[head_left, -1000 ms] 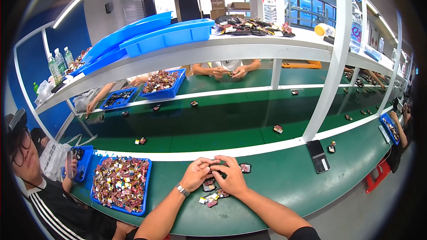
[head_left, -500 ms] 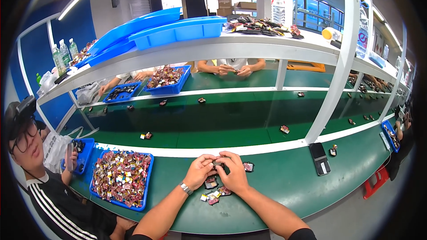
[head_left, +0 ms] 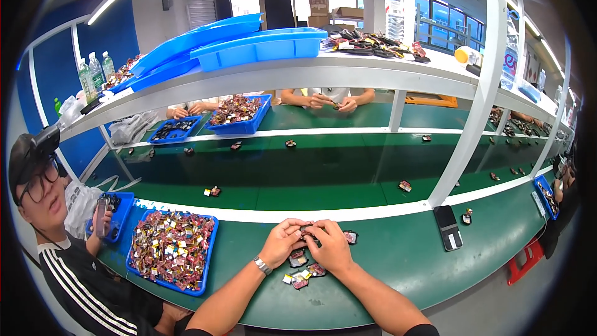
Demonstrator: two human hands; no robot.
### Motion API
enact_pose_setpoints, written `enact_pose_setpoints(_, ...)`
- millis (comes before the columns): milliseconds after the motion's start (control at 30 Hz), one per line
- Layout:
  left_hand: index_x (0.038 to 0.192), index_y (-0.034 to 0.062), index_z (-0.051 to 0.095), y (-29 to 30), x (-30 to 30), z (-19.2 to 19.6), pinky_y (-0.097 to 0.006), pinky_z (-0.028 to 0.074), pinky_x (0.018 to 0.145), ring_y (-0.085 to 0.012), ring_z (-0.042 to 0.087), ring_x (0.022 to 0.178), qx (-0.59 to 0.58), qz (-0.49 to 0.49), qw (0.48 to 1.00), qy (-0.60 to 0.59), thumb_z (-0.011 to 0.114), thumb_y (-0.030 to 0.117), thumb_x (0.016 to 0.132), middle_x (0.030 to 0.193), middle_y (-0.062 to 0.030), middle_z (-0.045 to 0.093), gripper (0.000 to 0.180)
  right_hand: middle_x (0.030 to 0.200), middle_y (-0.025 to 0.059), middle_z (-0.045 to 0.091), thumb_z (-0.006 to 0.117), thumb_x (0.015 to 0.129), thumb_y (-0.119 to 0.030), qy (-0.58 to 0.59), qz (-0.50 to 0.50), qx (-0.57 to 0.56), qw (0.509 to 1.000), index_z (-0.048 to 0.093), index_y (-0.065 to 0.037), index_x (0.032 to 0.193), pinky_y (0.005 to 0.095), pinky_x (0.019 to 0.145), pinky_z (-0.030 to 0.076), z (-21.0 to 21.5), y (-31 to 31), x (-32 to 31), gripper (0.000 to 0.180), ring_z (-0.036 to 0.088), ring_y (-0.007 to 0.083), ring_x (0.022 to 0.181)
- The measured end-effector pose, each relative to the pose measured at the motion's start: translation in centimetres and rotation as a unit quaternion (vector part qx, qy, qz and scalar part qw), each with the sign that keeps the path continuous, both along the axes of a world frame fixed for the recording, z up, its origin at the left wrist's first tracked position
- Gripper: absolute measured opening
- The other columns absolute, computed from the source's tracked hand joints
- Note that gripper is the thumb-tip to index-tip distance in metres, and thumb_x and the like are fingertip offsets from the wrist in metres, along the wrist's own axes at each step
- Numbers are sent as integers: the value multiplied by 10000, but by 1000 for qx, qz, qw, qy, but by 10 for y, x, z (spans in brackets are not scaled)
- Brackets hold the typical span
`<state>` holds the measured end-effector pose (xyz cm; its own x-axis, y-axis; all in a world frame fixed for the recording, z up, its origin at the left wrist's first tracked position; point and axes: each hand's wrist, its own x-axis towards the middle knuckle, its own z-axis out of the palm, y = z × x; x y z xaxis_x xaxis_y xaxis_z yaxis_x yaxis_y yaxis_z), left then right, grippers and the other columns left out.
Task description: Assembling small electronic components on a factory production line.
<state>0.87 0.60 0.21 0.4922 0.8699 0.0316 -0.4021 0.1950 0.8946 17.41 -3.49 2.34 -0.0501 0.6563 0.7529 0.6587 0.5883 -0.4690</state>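
both hands meet over the green bench: left hand point(head_left: 283, 242) and right hand point(head_left: 333, 246) pinch a small dark part point(head_left: 309, 231) between closed fingertips. loose parts point(head_left: 301, 272) lie just below; a slipped grip could likely drop it among them.

The green counter point(head_left: 398, 261) carries a blue tray point(head_left: 171, 255) at near left. Small parts point(head_left: 301, 270) lie at near centre. A dark phone point(head_left: 448, 236) lies to the right.
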Motion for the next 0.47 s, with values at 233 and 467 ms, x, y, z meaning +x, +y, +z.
enact_pose_setpoints(233, 1210, 10, 488, -1, 4, 6, -304, 535, 922, -168, 604, 1106, 6, 12, 1000, 21, 439, 9, 993, 1263, -121, 590, 223, 941, 69, 611, 717, 758, -50, -26, -10, 25, 999, 683, -62, 913, 345, 705, 544, -3, 4, -1, 159, 609, 241, 870)
enact_pose_setpoints(467, 1206, 6, 491, -4, 3, 8, -301, 534, 924, -166, 603, 1107, 8, 27, 998, 57, 437, 7, 993, 1267, -122, 589, 220, 947, 67, 603, 710, 776, -59, -36, -21, 7, 999, 675, -62, 912, 343, 703, 542, -4, 3, -3, 141, 604, 247, 882)
